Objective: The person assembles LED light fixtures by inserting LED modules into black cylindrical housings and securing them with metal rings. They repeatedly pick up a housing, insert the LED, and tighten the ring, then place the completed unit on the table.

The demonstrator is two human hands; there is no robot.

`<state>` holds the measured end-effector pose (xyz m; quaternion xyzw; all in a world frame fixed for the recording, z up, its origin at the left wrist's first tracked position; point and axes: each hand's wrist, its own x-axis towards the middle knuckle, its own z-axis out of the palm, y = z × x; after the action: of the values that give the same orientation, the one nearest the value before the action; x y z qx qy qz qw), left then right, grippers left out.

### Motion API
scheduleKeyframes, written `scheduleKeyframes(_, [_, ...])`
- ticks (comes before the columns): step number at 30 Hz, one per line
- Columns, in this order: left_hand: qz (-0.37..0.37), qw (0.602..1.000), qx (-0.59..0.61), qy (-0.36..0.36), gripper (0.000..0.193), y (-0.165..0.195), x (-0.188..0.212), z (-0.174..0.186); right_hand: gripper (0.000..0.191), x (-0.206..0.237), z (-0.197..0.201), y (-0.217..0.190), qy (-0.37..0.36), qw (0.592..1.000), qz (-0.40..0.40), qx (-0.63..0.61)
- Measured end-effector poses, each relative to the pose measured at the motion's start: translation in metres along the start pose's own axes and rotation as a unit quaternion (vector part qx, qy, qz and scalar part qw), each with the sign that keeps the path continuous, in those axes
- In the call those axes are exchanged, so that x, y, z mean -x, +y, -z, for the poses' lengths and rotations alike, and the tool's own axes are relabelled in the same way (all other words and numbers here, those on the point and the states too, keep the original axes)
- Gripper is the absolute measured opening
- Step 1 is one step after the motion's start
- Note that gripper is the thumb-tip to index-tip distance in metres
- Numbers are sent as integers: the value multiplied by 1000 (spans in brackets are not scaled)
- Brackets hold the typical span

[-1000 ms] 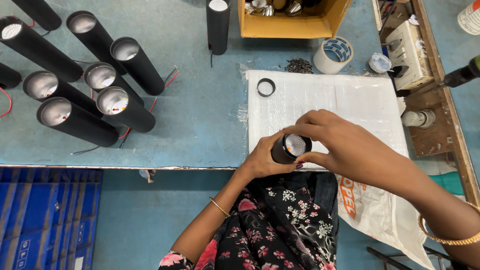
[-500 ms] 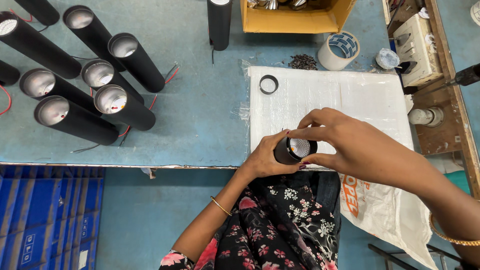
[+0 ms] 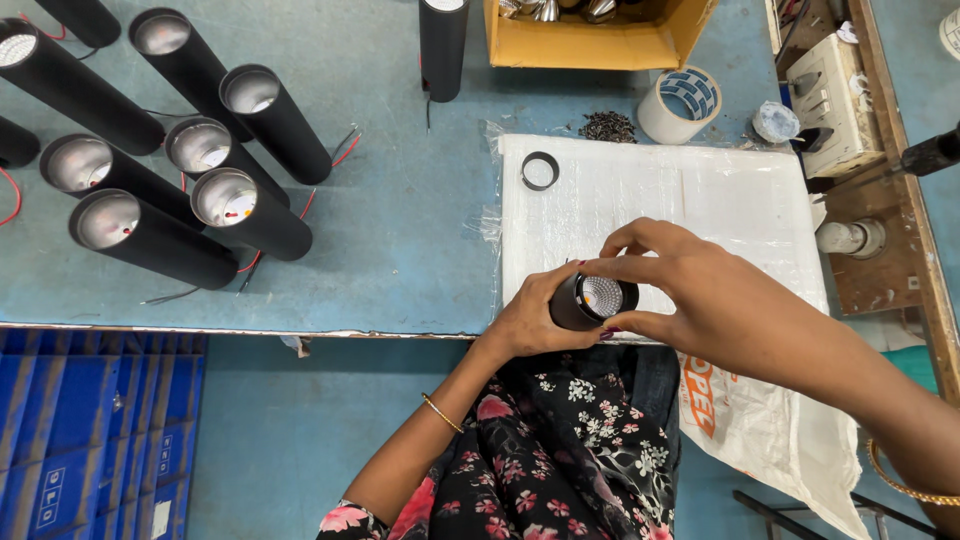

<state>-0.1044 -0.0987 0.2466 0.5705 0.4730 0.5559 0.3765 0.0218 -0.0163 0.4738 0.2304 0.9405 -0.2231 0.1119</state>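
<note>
Both hands still clamp the short black lamp tube (image 3: 592, 300) over the near bench edge: left hand (image 3: 530, 320) wraps its body, right hand (image 3: 700, 300) pinches its rim. Compared with half a second ago, the lit reflector face shows more clearly; grip unchanged. White foam pad (image 3: 700, 200) lies under them on the blue bench (image 3: 400, 230), black ring (image 3: 540, 171) on it. Black tubes (image 3: 250, 210) stand left, tape roll (image 3: 680, 105) and cardboard box (image 3: 600, 40) behind.

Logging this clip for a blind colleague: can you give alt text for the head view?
Both hands hold a short black cylindrical lamp over a white foam sheet, the left hand gripping its body, the right hand pinching its rim. Finished black lamp tubes stand on the blue table.
</note>
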Motion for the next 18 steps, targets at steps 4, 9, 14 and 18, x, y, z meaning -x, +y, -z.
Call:
scheduleKeyframes(4, [-5, 1000, 16, 2, 78, 3, 0, 1, 60, -2, -1, 2, -5, 1000, 1, -2])
scheduleKeyframes(9, [0, 1000, 19, -8, 77, 3, -1, 0, 57, -1, -1, 5, -5, 1000, 27, 11])
scheduleKeyframes(14, [9, 1000, 17, -6, 80, 5, -2, 0, 59, -2, 1, 1, -18, 998, -27, 49])
scheduleKeyframes(18, [9, 999, 29, -10, 80, 7, -2, 2, 58, -5, 4, -3, -15, 998, -32, 45])
